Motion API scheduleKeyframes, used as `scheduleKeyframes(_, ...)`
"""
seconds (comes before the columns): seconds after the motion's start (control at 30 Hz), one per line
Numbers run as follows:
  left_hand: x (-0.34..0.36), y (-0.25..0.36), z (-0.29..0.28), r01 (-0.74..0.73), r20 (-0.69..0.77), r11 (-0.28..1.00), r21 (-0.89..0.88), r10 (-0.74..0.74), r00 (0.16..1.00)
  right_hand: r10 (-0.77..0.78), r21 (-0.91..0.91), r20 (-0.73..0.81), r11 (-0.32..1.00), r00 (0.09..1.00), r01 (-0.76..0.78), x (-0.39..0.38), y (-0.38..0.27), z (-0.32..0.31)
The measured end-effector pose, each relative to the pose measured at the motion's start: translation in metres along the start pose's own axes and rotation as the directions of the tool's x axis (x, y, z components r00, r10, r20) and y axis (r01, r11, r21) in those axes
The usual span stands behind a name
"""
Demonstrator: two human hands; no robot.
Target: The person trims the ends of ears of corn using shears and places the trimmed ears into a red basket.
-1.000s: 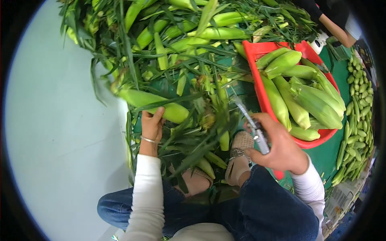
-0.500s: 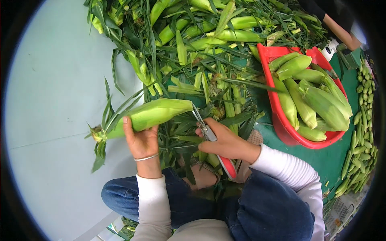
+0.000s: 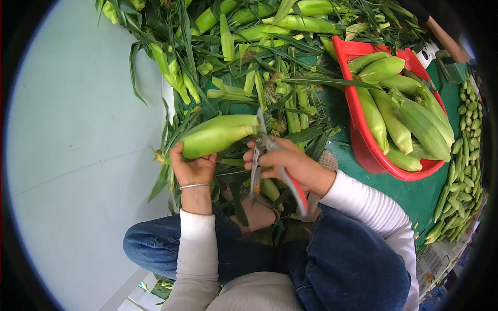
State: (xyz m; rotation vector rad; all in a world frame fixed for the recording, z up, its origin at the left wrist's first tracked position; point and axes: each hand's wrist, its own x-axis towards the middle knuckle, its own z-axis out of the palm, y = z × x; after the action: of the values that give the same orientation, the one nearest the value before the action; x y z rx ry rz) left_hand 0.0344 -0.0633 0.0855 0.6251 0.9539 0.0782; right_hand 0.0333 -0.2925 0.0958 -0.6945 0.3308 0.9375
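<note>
My left hand [image 3: 193,170] is wrapped round the underside of a green-husked ear of corn [image 3: 215,136], which lies nearly level with its cut-looking end to the right. Long leaves hang from its other end, by the pale wall. In my right hand [image 3: 298,165] is a pair of pruning shears [image 3: 296,193] with a red and grey handle, its parts spread apart. One blade stands upright against the right end of the ear; I cannot tell whether it bites in. Trimmed husks and leaves [image 3: 293,111] lie just beyond both hands.
A red plastic basin [image 3: 358,124] holding several husked ears stands to the right. A heap of corn and leaves [image 3: 259,31] fills the far side. Small green pods [image 3: 464,192] line the far right. Another person's arm [image 3: 446,41] shows at the top right. A pale panel [image 3: 78,129] is at left.
The shears have spread apart and turned more upright at the ear's right end. My left hand has shifted slightly right, and the ear's leafy end has dropped away from the panel's middle.
</note>
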Motion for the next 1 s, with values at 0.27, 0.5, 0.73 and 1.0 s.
scheduleKeyframes(0.27, 0.009, 0.018, -0.011, -0.077, 0.357, 0.996, -0.035, 0.085, 0.930, -0.171, -0.315, -0.215, 0.944, 0.962, 0.098, 0.004, 0.006, -0.015)
scheduleKeyframes(0.5, 0.002, 0.018, -0.004, -0.207, 0.357, 0.977, 0.052, 0.176, 0.917, -0.215, -0.797, -0.073, 0.600, 0.974, 0.073, 0.002, 0.018, -0.011)
scheduleKeyframes(0.73, 0.001, -0.002, 0.002, -0.053, 0.112, 0.991, 0.119, 0.039, 0.993, -0.330, -0.880, -0.039, 0.458, 0.943, 0.124, 0.003, 0.014, -0.007)
scheduleKeyframes(1.0, -0.017, -0.029, -0.001, -0.009, 0.029, 0.965, 0.263, 0.002, 1.000, -0.473, -0.853, -0.099, 0.494, 0.876, 0.171, 0.007, 0.019, -0.010)
